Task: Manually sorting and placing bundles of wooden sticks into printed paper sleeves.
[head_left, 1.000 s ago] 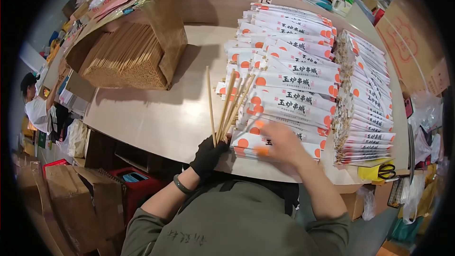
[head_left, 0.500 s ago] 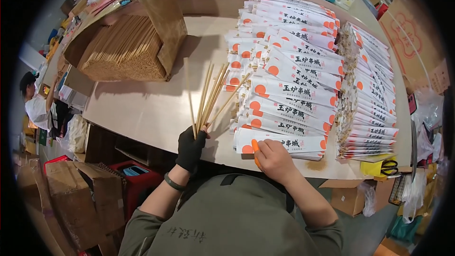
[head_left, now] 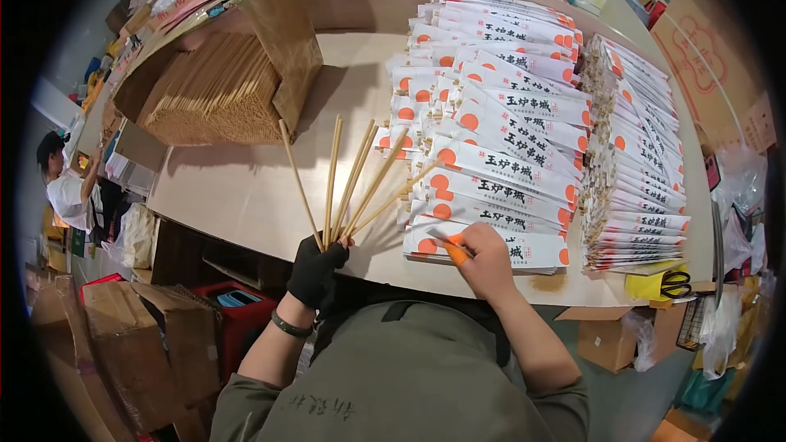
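Observation:
My left hand (head_left: 318, 268), in a black fingerless glove, is closed round the lower ends of several wooden chopsticks (head_left: 334, 172). They fan out upward over the table. My right hand (head_left: 489, 258) is bare and closed on a short orange tool (head_left: 458, 254) with a grey, slightly blurred tip; its exact kind is not clear. The tip lies over the nearest white paper chopstick sleeve (head_left: 532, 252), marked with orange dots and dark print. Behind that sleeve a long overlapping pile of filled sleeves (head_left: 508, 165) reaches toward the table's far edge.
An open cardboard box (head_left: 296, 49) of chopsticks lies at the far left of the table (head_left: 237, 196). A second stack of sleeves (head_left: 643, 172) stands to the right. Black-handled scissors (head_left: 673, 285) rest at the right edge. Other people are beyond the table and at left.
My left hand has moved slightly left and down, and the chopsticks have spread wider. My right hand has shifted a little right and turned, so the orange tool's grey tip now shows.

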### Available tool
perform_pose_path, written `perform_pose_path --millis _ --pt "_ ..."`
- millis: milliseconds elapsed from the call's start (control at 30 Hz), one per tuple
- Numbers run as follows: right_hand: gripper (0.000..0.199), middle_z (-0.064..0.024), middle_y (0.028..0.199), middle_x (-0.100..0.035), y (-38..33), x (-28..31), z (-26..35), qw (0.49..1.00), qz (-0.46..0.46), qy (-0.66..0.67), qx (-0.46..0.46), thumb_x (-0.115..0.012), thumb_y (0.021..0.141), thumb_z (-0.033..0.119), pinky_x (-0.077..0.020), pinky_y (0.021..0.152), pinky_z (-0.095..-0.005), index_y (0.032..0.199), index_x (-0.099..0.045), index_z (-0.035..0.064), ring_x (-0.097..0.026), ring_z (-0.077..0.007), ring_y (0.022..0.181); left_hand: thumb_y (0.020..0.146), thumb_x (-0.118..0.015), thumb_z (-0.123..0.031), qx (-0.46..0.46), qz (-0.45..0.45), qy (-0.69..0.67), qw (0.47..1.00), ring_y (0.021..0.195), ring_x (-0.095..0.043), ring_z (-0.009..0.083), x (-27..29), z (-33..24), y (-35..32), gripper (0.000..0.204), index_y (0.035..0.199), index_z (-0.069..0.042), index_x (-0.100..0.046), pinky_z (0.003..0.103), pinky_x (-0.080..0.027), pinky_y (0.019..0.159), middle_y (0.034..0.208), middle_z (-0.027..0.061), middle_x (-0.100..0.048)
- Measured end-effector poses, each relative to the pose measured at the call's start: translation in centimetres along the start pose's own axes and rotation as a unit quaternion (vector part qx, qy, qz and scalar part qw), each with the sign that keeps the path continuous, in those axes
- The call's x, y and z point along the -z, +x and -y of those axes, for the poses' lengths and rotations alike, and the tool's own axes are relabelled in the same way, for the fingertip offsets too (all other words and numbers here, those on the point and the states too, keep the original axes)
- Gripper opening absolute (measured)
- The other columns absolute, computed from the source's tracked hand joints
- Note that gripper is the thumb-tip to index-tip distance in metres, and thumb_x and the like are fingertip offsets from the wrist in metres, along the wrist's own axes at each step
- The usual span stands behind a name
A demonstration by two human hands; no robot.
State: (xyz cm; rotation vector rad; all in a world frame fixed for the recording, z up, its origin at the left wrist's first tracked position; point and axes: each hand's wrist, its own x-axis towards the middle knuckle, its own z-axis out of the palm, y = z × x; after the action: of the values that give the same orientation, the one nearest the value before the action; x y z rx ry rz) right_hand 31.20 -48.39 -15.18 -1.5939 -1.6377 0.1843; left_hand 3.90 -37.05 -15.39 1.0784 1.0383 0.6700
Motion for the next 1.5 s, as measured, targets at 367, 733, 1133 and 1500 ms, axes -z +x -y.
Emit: perform_pose_path --millis 367,733,1133,1500 --pt "0.015 0.0006 0.074 -0.05 2.8 3.5 0.4 0.936 0.005 0.229 -0.268 -0.077 0.078 0.007 -0.0371 0.057 -0.0232 0.077 -0.063 -0.0002 -0.045 -0.0067 0.063 0.08 -0.066 -0.011 -0.024 -0.005 0.144 0.989 0.061 -0.05 0.0061 1.0 -2.4 -1.1 0.015 0.088 0.002 -0.064 0.022 -0.038 0.055 0.068 -0.0006 -0.057" --pt "0.014 -0.0018 0.071 -0.052 2.6 4.2 0.7 0.963 0.046 0.174 -0.203 -0.078 0.076 0.01 -0.038 0.054 -0.026 0.08 -0.067 0.0002 -0.047 -0.0104 0.061 0.077 -0.063 -0.002 -0.161 0.05 0.308 0.936 0.063 -0.061 0.0292 2.9 -3.0 -0.3 0.008 0.085 -0.004 -0.065 0.031 -0.048 0.061 0.073 0.0132 -0.06" --pt "0.014 -0.0067 0.079 -0.056 5.1 1.3 5.4 0.973 0.086 -0.099 0.189 -0.064 0.074 0.012 -0.0461 0.066 -0.0379 0.087 -0.064 0.0061 -0.058 -0.0244 0.076 0.097 -0.054 -0.032 -0.083 0.089 -0.056 0.991 0.092 -0.056 0.0132 -6.7 -4.5 0.5 0.037 0.112 0.0 -0.061 0.028 -0.044 0.081 0.103 0.0076 -0.063" --pt "0.027 -0.011 0.093 -0.057 0.5 0.8 0.8 0.971 0.146 -0.132 0.137 -0.07 0.073 0.007 -0.0463 0.071 -0.0376 0.096 -0.062 -0.0026 -0.057 -0.0277 0.086 0.089 -0.052 -0.007 -0.376 -0.164 0.403 0.818 0.085 -0.059 0.0361 -0.3 2.0 6.3 0.022 0.111 -0.003 -0.055 0.041 -0.047 0.075 0.096 0.0188 -0.059"
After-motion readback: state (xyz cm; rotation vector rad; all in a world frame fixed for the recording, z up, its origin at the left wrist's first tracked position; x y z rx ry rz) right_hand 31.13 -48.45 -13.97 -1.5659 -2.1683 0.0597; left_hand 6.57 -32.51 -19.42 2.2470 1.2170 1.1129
